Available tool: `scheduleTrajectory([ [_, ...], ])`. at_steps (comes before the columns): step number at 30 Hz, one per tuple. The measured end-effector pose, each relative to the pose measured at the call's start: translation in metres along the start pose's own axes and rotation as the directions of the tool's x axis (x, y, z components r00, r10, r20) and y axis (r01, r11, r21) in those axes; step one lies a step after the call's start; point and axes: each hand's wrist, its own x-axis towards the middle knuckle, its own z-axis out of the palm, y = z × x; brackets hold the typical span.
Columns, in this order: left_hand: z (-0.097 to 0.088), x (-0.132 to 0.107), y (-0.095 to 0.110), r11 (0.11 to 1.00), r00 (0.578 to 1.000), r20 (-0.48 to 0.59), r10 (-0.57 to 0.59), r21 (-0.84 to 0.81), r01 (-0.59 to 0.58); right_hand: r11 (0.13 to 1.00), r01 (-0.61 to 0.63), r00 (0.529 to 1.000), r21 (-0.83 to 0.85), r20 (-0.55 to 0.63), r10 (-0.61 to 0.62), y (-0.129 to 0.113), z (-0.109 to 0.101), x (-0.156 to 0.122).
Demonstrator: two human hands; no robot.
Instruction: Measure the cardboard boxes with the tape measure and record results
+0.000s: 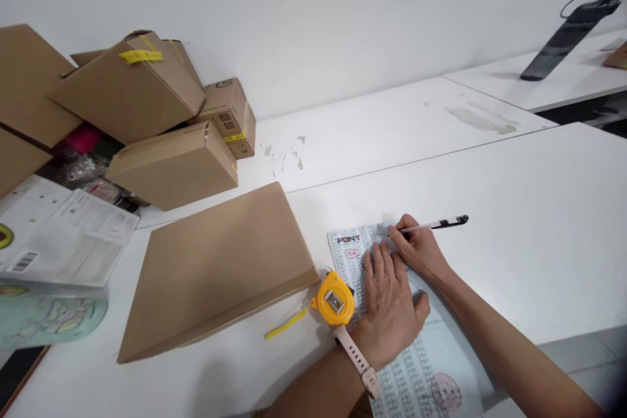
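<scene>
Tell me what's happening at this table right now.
A person's right hand holds a black-and-white pen with its tip on a printed white paper sheet. The left hand lies flat on the sheet, pressing it to the white table. A yellow tape measure sits just left of that hand, beside a flat brown cardboard box.

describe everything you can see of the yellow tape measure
The yellow tape measure is a rounded plastic-looking case with a grey plate on top. It lies flat on the white table, a short yellow blade pulled out lower-left. It sits between the flat cardboard box and the printed sheet, beside the wrist of the left hand.
</scene>
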Motion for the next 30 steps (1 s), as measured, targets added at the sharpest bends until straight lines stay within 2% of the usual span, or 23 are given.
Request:
scheduleTrajectory([
  [13,-0.0044,-0.0003,-0.0014,1.000,1.000,0.001,0.012,-0.014,-0.012,1.000,0.010,1.000,-0.020,0.002,-0.010,-0.0023,0.0002,-0.0003],
  [30,0.0005,-0.0020,-0.0013,1.000,1.000,-0.026,0.015,-0.027,-0.016,1.000,0.008,1.000,-0.010,-0.028,-0.008,-0.0009,-0.0010,-0.0005],
])
